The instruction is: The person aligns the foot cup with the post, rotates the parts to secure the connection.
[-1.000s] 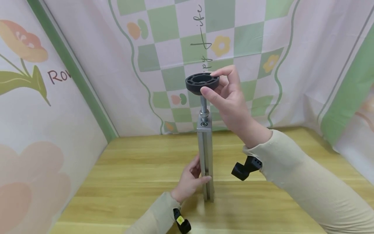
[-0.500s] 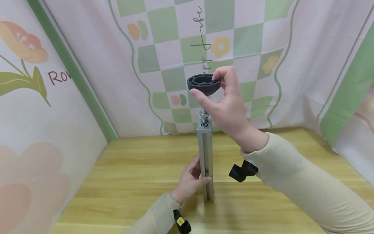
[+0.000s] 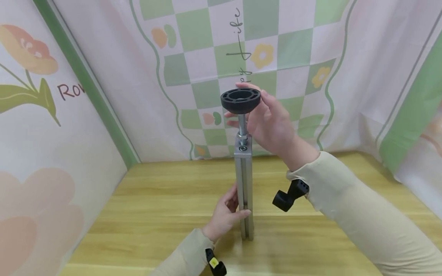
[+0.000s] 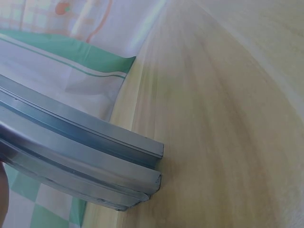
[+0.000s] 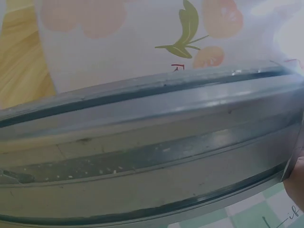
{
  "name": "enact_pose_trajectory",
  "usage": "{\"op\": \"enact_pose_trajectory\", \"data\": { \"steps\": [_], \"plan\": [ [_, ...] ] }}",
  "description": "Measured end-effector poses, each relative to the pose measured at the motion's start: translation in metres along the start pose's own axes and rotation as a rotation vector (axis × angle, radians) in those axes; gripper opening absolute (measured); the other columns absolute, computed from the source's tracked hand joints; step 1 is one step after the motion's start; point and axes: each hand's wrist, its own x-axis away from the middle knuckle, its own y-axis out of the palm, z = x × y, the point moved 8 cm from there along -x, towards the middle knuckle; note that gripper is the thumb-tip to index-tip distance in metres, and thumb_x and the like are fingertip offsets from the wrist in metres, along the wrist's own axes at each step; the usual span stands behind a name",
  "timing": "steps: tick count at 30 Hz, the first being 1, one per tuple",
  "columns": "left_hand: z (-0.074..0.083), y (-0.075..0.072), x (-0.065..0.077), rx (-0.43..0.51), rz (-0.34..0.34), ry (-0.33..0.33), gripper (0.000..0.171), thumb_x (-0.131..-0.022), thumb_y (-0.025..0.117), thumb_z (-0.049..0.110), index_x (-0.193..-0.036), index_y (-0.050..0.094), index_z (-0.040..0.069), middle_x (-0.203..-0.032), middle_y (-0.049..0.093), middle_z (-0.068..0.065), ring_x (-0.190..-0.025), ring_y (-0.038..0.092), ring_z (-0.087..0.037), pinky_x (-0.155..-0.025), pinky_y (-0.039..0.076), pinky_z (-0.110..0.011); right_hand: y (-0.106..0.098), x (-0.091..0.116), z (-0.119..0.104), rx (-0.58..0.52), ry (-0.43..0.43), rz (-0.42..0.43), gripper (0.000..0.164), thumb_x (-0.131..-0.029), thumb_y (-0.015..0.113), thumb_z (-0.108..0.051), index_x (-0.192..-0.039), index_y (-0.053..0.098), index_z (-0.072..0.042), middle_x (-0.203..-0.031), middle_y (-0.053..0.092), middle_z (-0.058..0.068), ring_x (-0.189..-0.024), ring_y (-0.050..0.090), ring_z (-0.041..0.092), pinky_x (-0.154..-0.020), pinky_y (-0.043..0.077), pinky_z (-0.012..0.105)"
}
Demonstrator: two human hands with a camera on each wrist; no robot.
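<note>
An aluminium profile (image 3: 244, 180) stands upright on the wooden table, its slotted side toward me. On its top end plate (image 3: 243, 150) a threaded rod (image 3: 242, 124) with a nut carries a round black levelling foot (image 3: 240, 102), flat side up. My left hand (image 3: 222, 216) grips the profile low down, thumb across the front and fingers behind. At the right of the foot, my right hand (image 3: 271, 124) has its thumb near the rim and its loosely extended fingers behind foot and rod. The left wrist view shows the profile's lower end (image 4: 80, 147) at the table; the right wrist view shows its grooved side (image 5: 152, 137).
The wooden table (image 3: 165, 199) reaches back to a checked green and white curtain (image 3: 197, 65). A flowered curtain (image 3: 69, 153) closes off the left, another curtain (image 3: 411, 115) the right. Black camera mounts (image 3: 288, 196) sit on both wrists.
My right hand has gone from pinching the black foot's rim, turning between the earlier frames, to fingers loosely extended behind it. The left hand and the profile have stayed in place.
</note>
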Motion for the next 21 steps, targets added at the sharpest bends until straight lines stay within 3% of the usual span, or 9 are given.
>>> {"op": "enact_pose_trajectory", "data": {
  "steps": [9, 13, 16, 21],
  "plan": [
    [-0.0001, 0.0007, -0.0011, -0.007, -0.004, 0.010, 0.087, -0.084, 0.071, 0.010, -0.150, 0.015, 0.000, -0.152, 0.024, -0.024, -0.129, 0.041, -0.006, -0.107, 0.034, -0.021, 0.0008, 0.0009, 0.0004, -0.049, 0.014, -0.065, 0.043, -0.093, 0.048, -0.047, -0.131, 0.048, -0.025, -0.125, 0.058, 0.003, -0.094, 0.058, 0.020, -0.090, 0.042, 0.037],
    [0.0005, 0.0005, -0.0011, -0.009, -0.004, 0.015, 0.085, -0.084, 0.069, 0.006, -0.150, 0.015, -0.001, -0.152, 0.024, -0.025, -0.128, 0.041, -0.006, -0.107, 0.034, -0.021, 0.0024, 0.0001, -0.0018, -0.104, -0.001, -0.096, 0.037, -0.093, 0.051, -0.039, -0.126, 0.049, -0.021, -0.125, 0.057, 0.005, -0.097, 0.058, 0.020, -0.090, 0.044, 0.038],
    [0.0003, 0.0005, -0.0008, -0.007, -0.003, 0.016, 0.086, -0.084, 0.069, 0.005, -0.150, 0.015, 0.000, -0.151, 0.025, -0.026, -0.128, 0.042, -0.005, -0.107, 0.034, -0.021, 0.0020, -0.0010, -0.0036, -0.148, -0.015, -0.072, 0.033, -0.088, 0.059, -0.032, -0.117, 0.048, -0.019, -0.123, 0.055, 0.010, -0.101, 0.057, 0.022, -0.090, 0.045, 0.038],
    [-0.0001, 0.0004, 0.0002, -0.010, -0.001, 0.020, 0.085, -0.084, 0.069, 0.005, -0.150, 0.016, 0.002, -0.151, 0.027, -0.026, -0.125, 0.043, -0.005, -0.105, 0.035, -0.020, 0.0001, -0.0010, -0.0044, -0.169, -0.043, 0.016, 0.040, -0.081, 0.070, -0.025, -0.108, 0.042, -0.018, -0.118, 0.052, 0.013, -0.107, 0.058, 0.024, -0.090, 0.047, 0.037]
  ]
}}
